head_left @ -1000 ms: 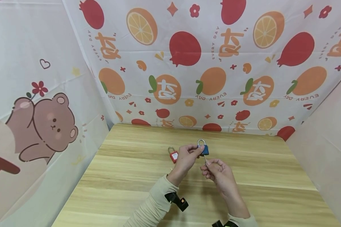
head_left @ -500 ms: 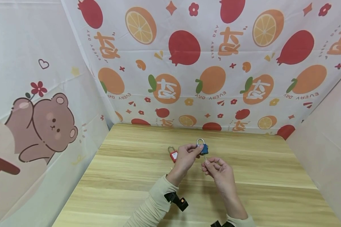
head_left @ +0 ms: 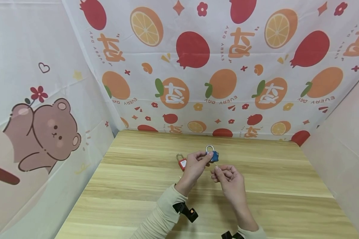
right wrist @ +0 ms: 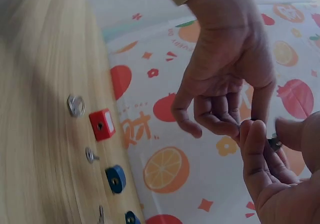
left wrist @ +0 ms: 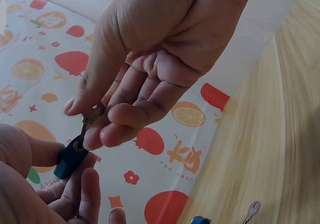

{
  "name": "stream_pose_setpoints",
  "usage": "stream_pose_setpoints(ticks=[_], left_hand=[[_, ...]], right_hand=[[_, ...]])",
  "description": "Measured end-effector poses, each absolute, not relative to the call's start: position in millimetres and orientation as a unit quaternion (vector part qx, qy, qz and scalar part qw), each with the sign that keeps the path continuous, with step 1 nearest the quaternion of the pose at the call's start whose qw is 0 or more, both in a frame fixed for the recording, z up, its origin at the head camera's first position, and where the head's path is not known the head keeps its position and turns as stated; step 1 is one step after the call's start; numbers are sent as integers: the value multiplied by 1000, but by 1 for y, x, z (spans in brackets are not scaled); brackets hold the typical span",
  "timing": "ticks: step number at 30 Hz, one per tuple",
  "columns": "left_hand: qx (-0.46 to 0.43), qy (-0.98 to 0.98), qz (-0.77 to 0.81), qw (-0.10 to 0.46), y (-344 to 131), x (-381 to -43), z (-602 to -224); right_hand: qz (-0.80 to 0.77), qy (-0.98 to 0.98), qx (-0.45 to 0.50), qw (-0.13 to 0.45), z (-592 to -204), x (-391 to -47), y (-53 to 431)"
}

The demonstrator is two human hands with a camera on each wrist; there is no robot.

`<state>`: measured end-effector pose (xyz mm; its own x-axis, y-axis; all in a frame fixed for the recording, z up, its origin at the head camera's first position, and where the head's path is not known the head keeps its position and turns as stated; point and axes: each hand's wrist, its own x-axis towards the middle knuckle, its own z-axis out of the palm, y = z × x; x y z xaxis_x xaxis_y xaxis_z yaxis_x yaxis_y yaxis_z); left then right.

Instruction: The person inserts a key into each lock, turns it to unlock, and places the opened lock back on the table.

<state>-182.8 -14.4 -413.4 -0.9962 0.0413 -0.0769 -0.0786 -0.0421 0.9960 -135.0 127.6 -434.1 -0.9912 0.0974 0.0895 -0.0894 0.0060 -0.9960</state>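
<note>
Blue, steel-shackled padlock (head_left: pixel 214 156) pinched by left hand (head_left: pixel 195 166).
Thin metal key (left wrist: pixel 93 116), seemingly in its keyhole (left wrist: pixel 77 145), is pinched by right hand (head_left: pixel 234 186).

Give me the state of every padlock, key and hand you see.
Held blue padlock: gripped, latch state unclear
Held key: tip at that padlock's keyhole, insertion depth unclear
Red padlock: on the table, no key in keyhole
Other blue padlocks: on the table, shackles hidden
Loose keys: on the table
Left hand: grips held blue padlock
Right hand: pinches held key
</note>
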Motion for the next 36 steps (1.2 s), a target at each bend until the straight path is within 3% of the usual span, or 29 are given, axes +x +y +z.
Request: stream_pose_setpoints(ticks=[11, 23, 36], left_hand=[[-15, 689, 723, 46, -14, -181, -414], [-14, 684, 728, 42, -12, -178, -412], [-21, 681, 731, 38, -11, -177, -412]], right_hand=[[668, -731, -5, 141, -439, -134, 125], [745, -657, -84, 73, -431, -132, 121], [786, -600, -124, 86, -435, -129, 103]])
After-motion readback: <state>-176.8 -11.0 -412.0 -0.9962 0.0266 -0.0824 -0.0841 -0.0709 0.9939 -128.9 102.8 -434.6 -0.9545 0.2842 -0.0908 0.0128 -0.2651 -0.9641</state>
